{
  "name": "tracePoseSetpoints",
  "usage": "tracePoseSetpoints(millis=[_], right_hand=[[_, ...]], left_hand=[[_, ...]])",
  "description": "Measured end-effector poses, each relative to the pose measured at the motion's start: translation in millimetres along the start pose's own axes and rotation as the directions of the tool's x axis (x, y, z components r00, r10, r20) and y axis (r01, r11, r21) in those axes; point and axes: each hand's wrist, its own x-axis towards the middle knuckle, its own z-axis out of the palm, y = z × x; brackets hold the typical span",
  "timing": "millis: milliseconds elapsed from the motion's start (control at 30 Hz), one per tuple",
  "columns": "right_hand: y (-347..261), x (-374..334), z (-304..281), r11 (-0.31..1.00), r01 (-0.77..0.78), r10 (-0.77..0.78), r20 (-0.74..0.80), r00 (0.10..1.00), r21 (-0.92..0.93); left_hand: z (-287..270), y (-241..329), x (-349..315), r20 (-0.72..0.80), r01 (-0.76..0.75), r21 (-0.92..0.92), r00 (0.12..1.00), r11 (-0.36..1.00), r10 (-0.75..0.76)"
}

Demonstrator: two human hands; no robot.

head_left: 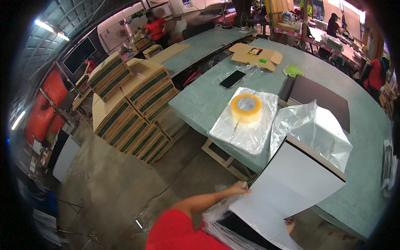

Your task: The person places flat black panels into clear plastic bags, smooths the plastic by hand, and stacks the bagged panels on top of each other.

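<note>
A large white-faced board (pixel 293 177) with dark edges leans against the near side of the table, bent or folded toward me. Below it a black panel (pixel 239 227) shows inside a loose clear plastic bag (pixel 214 216). My left hand (pixel 238 188) is closed at the board's left edge, where the plastic also meets the fingers. Most of my right hand (pixel 290 225) is hidden behind the board's lower right edge, so its grip cannot be made out. A crumpled clear plastic bag (pixel 310 129) lies just beyond the board.
On the green-grey table (pixel 198 98) rest a roll of tape (pixel 246 107) on stacked plastic bags (pixel 221 129), a phone (pixel 232 79), an opened cardboard box (pixel 256 56) and a dark folder (pixel 318 98). Stacked cartons (pixel 129 114) stand left. Other people (pixel 156 27) are farther back.
</note>
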Motion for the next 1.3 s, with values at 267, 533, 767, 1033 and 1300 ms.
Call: tracePoseSetpoints(millis=[267,533,767,1033,1300], right_hand=[[-228.6,-73.2,-99.1,0.926,0.083,-0.308,0.609,0.730,0.369],[-106.7,-41.2,-8.1,0.921,0.319,-0.046,0.748,0.663,-0.226],[-214.0,-8.5,-14.8,0.830,0.224,0.260,0.710,0.655,-0.511],[-218.1,-16.3,-35.2,0.905,0.204,-0.358,0.410,0.839,0.374],[-252.9,-38.7,-70.1,0.862,-0.038,-0.225,0.450,0.864,0.505]], left_hand=[[-87.0,255.4,-87.2,0.515,-0.464,-0.227,0.689,0.856,0.510],[30.3,95.5,-50.8,0.583,-0.566,0.252,0.736,0.785,0.344],[32.8,249.3,-23.3,0.292,-0.447,0.053,0.862,0.893,0.415],[-38.6,286.9,-22.9,0.147,-0.286,-0.462,0.909,0.839,0.391],[-10.3,265.1,-23.9,0.295,-0.441,-0.169,0.831,0.881,0.472]])
